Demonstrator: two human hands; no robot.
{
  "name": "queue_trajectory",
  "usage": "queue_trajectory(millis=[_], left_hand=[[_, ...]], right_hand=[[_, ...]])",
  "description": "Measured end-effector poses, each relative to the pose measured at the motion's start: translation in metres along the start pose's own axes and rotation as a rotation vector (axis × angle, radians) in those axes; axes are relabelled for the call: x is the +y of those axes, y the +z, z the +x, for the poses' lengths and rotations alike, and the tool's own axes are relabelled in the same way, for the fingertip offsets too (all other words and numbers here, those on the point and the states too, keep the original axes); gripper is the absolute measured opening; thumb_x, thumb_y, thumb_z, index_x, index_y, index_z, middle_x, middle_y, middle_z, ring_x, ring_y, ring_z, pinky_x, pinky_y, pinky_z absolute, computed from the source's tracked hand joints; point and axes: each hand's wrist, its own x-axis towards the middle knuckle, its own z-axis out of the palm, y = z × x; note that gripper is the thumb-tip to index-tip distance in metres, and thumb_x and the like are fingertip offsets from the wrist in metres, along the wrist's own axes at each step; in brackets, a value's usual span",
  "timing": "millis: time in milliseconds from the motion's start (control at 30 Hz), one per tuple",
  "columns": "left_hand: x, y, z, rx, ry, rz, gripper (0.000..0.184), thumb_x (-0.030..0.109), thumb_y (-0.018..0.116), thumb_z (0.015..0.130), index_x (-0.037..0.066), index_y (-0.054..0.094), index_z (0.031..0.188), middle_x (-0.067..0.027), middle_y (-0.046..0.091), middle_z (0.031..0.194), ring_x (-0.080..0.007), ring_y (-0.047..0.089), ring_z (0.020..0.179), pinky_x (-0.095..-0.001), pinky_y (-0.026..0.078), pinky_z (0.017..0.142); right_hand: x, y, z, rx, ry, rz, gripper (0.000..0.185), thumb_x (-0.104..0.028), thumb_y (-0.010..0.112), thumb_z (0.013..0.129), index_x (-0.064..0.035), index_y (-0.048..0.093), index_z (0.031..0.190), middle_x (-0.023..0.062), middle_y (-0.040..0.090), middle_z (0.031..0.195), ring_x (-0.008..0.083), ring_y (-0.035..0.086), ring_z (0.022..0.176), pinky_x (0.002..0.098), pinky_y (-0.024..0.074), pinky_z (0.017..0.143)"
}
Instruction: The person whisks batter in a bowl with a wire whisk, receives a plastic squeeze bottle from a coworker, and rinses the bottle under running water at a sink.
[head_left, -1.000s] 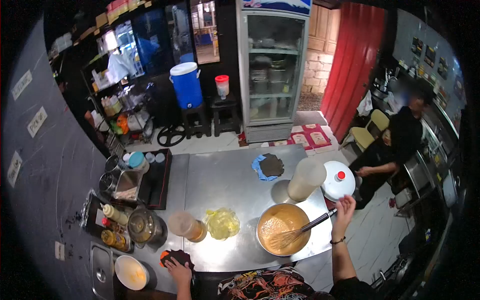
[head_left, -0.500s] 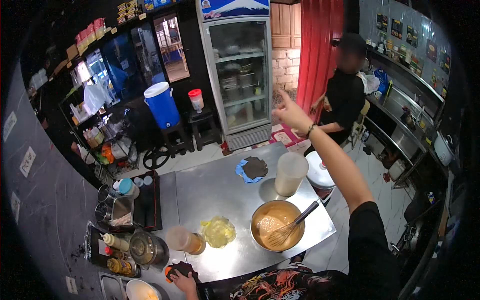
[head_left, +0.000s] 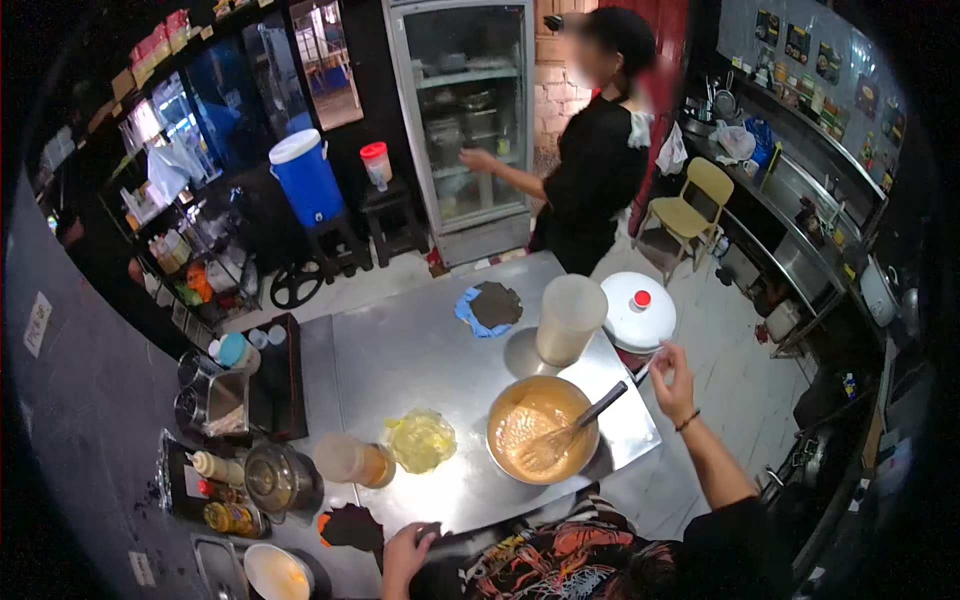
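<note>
My right hand (head_left: 672,382) is raised beyond the counter's right end, beside the white lid (head_left: 640,312) with a red knob; its fingers are loosely bent and apart, holding nothing. At the counter's front edge is my left hand (head_left: 406,552), fingers bent and partly hidden, right of a dark cloth (head_left: 350,527). A metal bowl (head_left: 494,447) of orange-brown batter stands on the counter, a whisk (head_left: 598,404) resting in it. Behind the bowl stands a tall cloudy container (head_left: 570,322). Left of the bowl are a yellowish plastic bag (head_left: 421,441) and a clear container (head_left: 350,461) with brown contents.
A person (head_left: 592,165) in black stands behind the counter (head_left: 400,350), near the glass-door fridge (head_left: 470,140). Blue-wrapped dark cloth (head_left: 490,308) lies at the back. Jars, a glass pot (head_left: 280,480) and bottles line the left. A yellow chair (head_left: 690,205) stands behind right.
My right arm, stretched out pointing half a second ago, is pulled back and lower. My left hand has come off the dark cloth and moved right. The person has moved left, towards the fridge.
</note>
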Motion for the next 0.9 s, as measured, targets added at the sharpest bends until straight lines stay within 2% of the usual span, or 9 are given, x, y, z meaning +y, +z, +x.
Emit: queue_trajectory(millis=[167,267,367,433,467,567,700,767,900], left_hand=[[0.052,0.037,0.000,-0.129,0.328,0.057,0.027,0.027,0.059,0.081,0.007,0.062,0.098,-0.0138,0.063,0.090,-0.0307,0.060,0.083,-0.0359,0.047,0.073],[0.071,0.061,0.000,-0.104,0.381,0.028,0.026,0.027,0.058,0.082,0.008,0.062,0.098,-0.0137,0.063,0.088,-0.0312,0.059,0.080,-0.0370,0.047,0.071],[0.101,0.071,-0.006,-0.152,0.381,0.096,0.025,0.028,0.058,0.081,0.009,0.062,0.099,-0.0133,0.063,0.089,-0.0311,0.059,0.079,-0.0379,0.046,0.071],[0.109,0.088,-0.009,-0.162,0.402,0.133,0.027,0.029,0.057,0.081,0.010,0.061,0.101,-0.0130,0.063,0.091,-0.0307,0.059,0.082,-0.0385,0.047,0.072],[0.113,0.097,-0.012,-0.165,0.436,0.178,0.026,0.027,0.057,0.081,0.009,0.061,0.100,-0.0127,0.063,0.090,-0.0307,0.059,0.082,-0.0389,0.047,0.072],[0.132,0.118,-0.026,-0.152,0.472,0.228,0.027,0.028,0.057,0.080,0.009,0.060,0.100,-0.0122,0.063,0.092,-0.0312,0.059,0.084,-0.0396,0.047,0.074],[0.143,0.147,-0.048,-0.188,0.456,0.196,0.030,0.032,0.056,0.081,0.011,0.060,0.103,-0.0124,0.062,0.098,-0.0316,0.058,0.089,-0.0409,0.047,0.075],[0.144,0.156,-0.063,-0.219,0.321,0.198,0.034,0.036,0.056,0.080,0.011,0.059,0.103,-0.0135,0.061,0.099,-0.0320,0.058,0.090,-0.0408,0.047,0.076],[0.088,0.184,-0.085,-0.316,0.074,0.252,0.040,0.040,0.059,0.076,0.011,0.059,0.104,-0.0151,0.063,0.096,-0.0329,0.059,0.091,-0.0420,0.047,0.077]], right_hand=[[0.070,-0.024,-0.161,0.037,0.388,0.002,0.028,0.000,0.053,0.080,-0.0017,0.046,0.108,0.0030,0.052,0.077,0.0098,0.050,0.069,0.0221,0.0412,0.062],[0.098,-0.041,-0.249,-0.129,0.519,-0.099,0.022,-0.006,0.051,0.082,-0.0044,0.048,0.105,0.0033,0.051,0.071,0.0102,0.049,0.061,0.0235,0.0413,0.056],[0.142,-0.066,-0.322,-0.725,0.811,-0.368,0.034,-0.022,0.059,0.077,-0.0093,0.048,0.106,0.0115,0.058,0.079,0.0270,0.057,0.073,0.0401,0.0456,0.069],[0.190,-0.091,-0.381,-1.050,0.733,-0.405,0.033,-0.026,0.058,0.078,-0.0112,0.053,0.107,0.0154,0.062,0.088,0.0268,0.061,0.074,0.0409,0.0484,0.068],[0.176,-0.101,-0.370,-1.181,1.048,-0.406,0.032,-0.026,0.057,0.080,-0.0097,0.055,0.107,0.0153,0.063,0.085,0.0243,0.061,0.065,0.0382,0.0501,0.061],[0.175,-0.135,-0.376,-1.147,1.053,-0.408,0.029,-0.021,0.057,0.081,0.0002,0.056,0.100,0.0145,0.063,0.077,0.0220,0.060,0.058,0.0344,0.0506,0.054],[0.181,-0.161,-0.361,-0.958,1.180,-0.258,0.026,-0.015,0.062,0.078,0.0012,0.055,0.098,0.0129,0.063,0.077,0.0209,0.061,0.062,0.0326,0.0503,0.053],[0.220,-0.165,-0.379,-0.783,1.310,-0.135,0.021,-0.018,0.063,0.074,-0.0041,0.057,0.088,0.0109,0.065,0.073,0.0169,0.062,0.060,0.0296,0.0488,0.051],[0.273,-0.162,-0.373,-0.848,1.167,-0.188,0.019,-0.014,0.060,0.076,-0.0015,0.054,0.088,0.0104,0.063,0.070,0.0167,0.060,0.055,0.0279,0.0479,0.046]])
